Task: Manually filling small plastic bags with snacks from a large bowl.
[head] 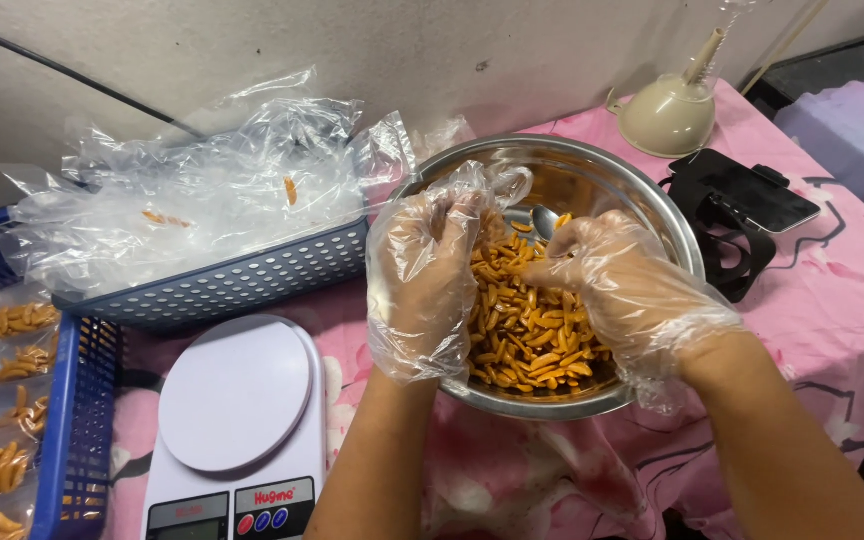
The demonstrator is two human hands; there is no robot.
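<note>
The steel mixing bowl (667, 215) served as the landmark, sitting on a pink floral tablecloth (832, 330). Inside it lay a heap of orange stick snacks (532, 335), short, slightly curved and glossy, their long axes pointing every way, piled against the near wall of the bowl.

Both hands wore loose, crinkled, clear plastic gloves. The left hand (422, 275) hung over the bowl's left rim, fingers curled loosely together near what looked like a clear bag mouth (502, 185); whether it actually pinched that film I could not tell. The right hand (617, 285) reached in from the bowl's right side, fingers bent down and partly closed around the handle of a metal spoon (544, 220), whose bowl showed just beyond the fingertips. The snacks lay directly below and toward the wearer from both sets of fingers, with the right hand nearer the pile's centre.

Left of the bowl stood a blue perforated plastic basket (242, 280) filled with crumpled clear bags (212, 190). In front of that basket sat a white digital kitchen scale (237, 400) with a round platform. Further left, a second blue basket (77, 420) held sealed snack packets (2, 465). Behind the bowl stood a cream funnel (667, 115), and to the bowl's right a black strap device (742, 215).
</note>
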